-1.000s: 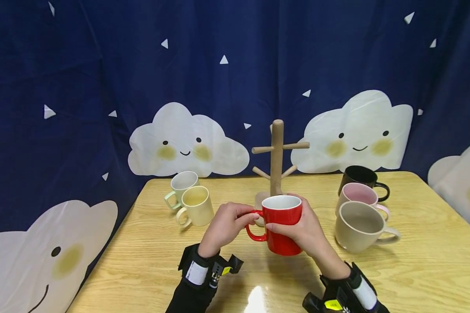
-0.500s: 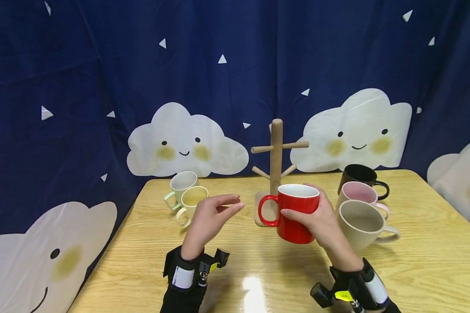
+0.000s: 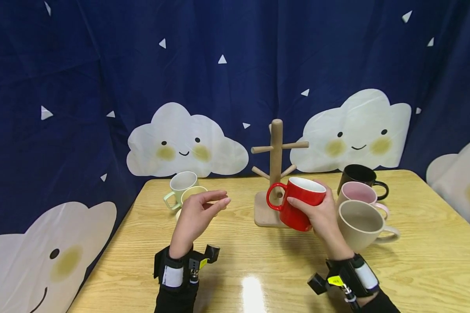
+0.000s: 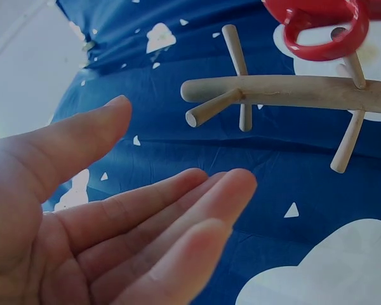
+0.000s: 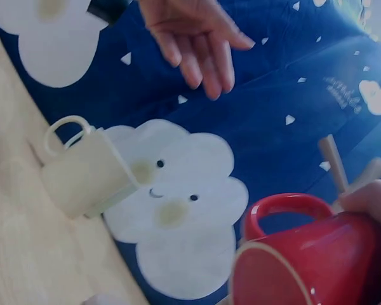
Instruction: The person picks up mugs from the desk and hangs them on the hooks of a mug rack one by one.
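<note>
My right hand [image 3: 320, 211] grips a red mug [image 3: 302, 204] with a white inside around its body, thumb across the near side. The mug is tilted, its handle pointing left. Behind it stands a wooden mug tree [image 3: 276, 161] with bare pegs; the mug overlaps the tree's base in the head view. My left hand [image 3: 197, 217] hovers to the left with nothing in it, fingers and thumb apart. In the left wrist view the red mug's handle [image 4: 327, 47] shows near the lower pegs. The right wrist view shows the red mug's underside [image 5: 267, 276].
At back left stand a pale green mug [image 3: 184, 180] and a yellow mug [image 5: 89, 175], partly hidden by my left hand in the head view. On the right stand a black mug [image 3: 358, 174], a pink mug [image 3: 356, 191] and a beige mug [image 3: 360, 224] in a row.
My left hand has let go of the red mug's handle and drawn back left. My right hand has carried the mug right and toward the mug tree, tilting it.
</note>
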